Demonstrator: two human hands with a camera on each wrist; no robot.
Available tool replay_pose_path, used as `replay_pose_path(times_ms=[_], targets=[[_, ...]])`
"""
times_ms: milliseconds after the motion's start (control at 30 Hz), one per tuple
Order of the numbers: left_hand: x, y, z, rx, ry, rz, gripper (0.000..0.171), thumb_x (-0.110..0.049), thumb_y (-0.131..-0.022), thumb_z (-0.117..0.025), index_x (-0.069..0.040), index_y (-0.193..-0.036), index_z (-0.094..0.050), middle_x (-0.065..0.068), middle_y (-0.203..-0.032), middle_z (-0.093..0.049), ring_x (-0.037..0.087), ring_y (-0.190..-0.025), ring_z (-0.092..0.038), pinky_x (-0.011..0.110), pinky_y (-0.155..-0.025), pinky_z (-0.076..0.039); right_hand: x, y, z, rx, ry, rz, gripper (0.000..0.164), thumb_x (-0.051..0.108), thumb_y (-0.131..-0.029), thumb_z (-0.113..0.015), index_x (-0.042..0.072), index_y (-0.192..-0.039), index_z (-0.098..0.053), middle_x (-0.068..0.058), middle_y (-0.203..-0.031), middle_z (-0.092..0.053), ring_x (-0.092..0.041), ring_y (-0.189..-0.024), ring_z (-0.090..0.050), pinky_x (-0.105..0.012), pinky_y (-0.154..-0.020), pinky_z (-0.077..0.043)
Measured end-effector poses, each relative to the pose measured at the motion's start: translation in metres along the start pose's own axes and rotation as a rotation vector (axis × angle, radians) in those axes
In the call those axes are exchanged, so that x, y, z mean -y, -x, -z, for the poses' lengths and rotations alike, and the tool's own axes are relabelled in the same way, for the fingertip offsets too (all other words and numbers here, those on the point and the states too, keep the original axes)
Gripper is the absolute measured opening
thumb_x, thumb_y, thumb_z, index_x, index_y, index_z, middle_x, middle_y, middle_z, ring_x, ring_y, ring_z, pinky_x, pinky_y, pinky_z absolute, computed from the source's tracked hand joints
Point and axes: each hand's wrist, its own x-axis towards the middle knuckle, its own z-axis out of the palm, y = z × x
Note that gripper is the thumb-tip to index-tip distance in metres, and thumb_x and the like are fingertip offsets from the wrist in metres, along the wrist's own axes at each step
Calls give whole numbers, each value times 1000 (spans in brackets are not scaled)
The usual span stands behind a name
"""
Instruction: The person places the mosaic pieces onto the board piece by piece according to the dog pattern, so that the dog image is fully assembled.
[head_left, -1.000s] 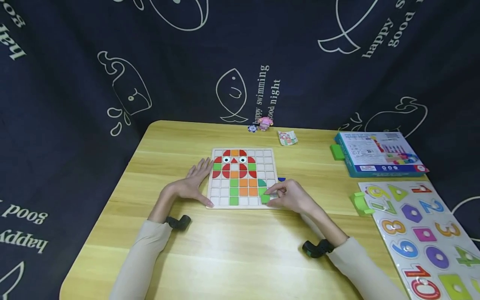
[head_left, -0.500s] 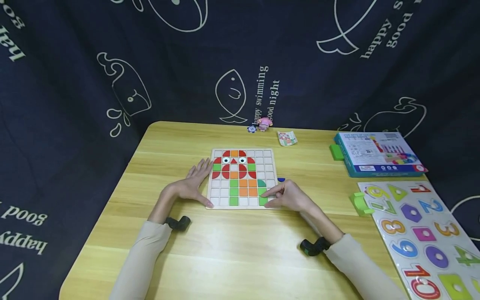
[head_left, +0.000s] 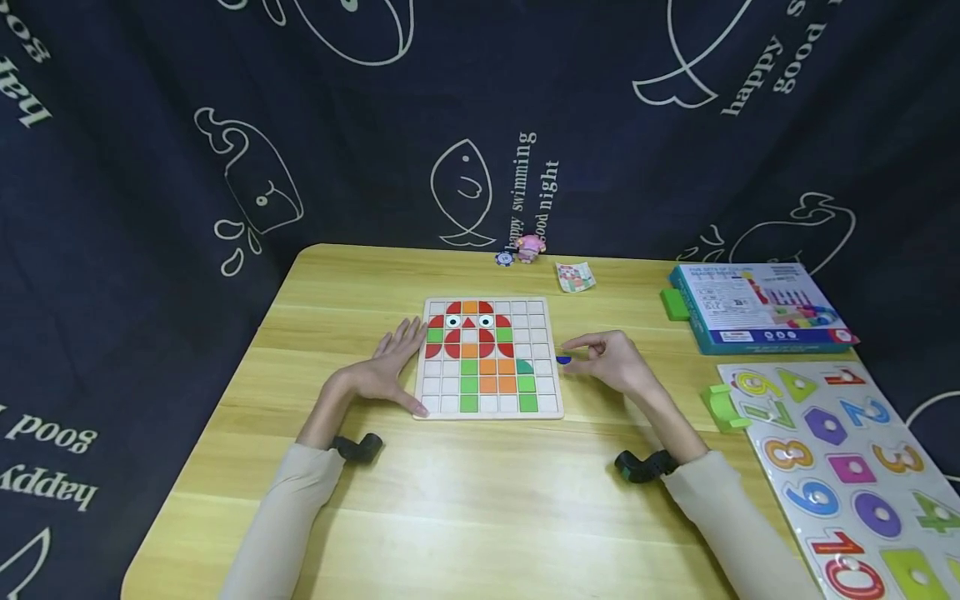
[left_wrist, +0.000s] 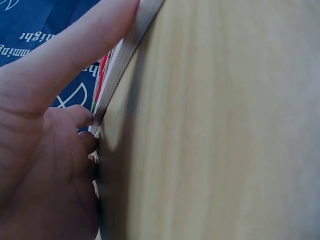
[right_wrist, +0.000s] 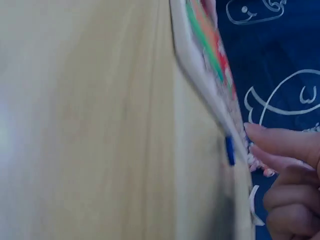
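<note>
A square white grid board (head_left: 536, 321) lies mid-table, with red, orange, green and eye-patterned tiles (head_left: 487, 373) set in its cells. Along the board's left edge my left hand (head_left: 378, 371) rests with fingers spread, the thumb at the near left corner. A small blue tile (head_left: 563, 360) lies on the table just off the board's right edge. Beside it is my right hand (head_left: 615, 362), thumb and index finger parted around the tile, other fingers curled. In the right wrist view the blue tile (right_wrist: 229, 150) looks apart from the fingertips (right_wrist: 252, 131).
A small picture card (head_left: 575, 277), a pink figurine (head_left: 530, 247) and a round chip (head_left: 504, 259) sit at the back. To the right are a blue box (head_left: 761, 308), a green block (head_left: 674, 305), a curved green piece (head_left: 722, 408) and a number-and-shape puzzle board (head_left: 832, 467).
My right hand has set a green tile into the lower right part of the pattern, let go and moved right and back to the blue tile. The left hand stays put.
</note>
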Motion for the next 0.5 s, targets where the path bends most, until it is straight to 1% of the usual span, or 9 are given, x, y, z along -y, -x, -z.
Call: replay_pose_path(times_ms=[133,267,367,500], targets=[[1,1,-1,0,-2,4,143,-61,-58,-84,-15,-155,11,10,-161,24,30,-148,24,52,-122,10,-6,-9,-1,-18,49,-46,31,20,-76,-82,11,-105,-74,5,-57,-38,-13,-53,-32,-23,-48,-26],[0,0,0,-6,6,-4,142,-59,-59,-85,-14,-155,10,10,-161,23,30,-148,24,53,-122,10,-8,-14,-2,-2,38,-75,24,21,-75,-83,10,-95,-76,6,-54,-34,-13,-52,-30,-24,-49,-25],[-1,0,-1,-4,10,-8,143,-58,-59,-85,-14,-155,11,10,-161,23,30,-148,24,53,-122,10,-9,-16,0,24,38,-70,23,22,-75,-83,10,-94,-76,6,-53,-33,-12,-50,-29,-23,-48,-25],[0,0,0,-1,17,-9,143,-59,-58,-85,-14,-155,11,9,-161,23,30,-148,24,53,-122,10,-12,-18,3,60,62,-32,22,23,-76,-82,11,-94,-75,5,-54,-33,-12,-50,-30,-22,-46,-25]])
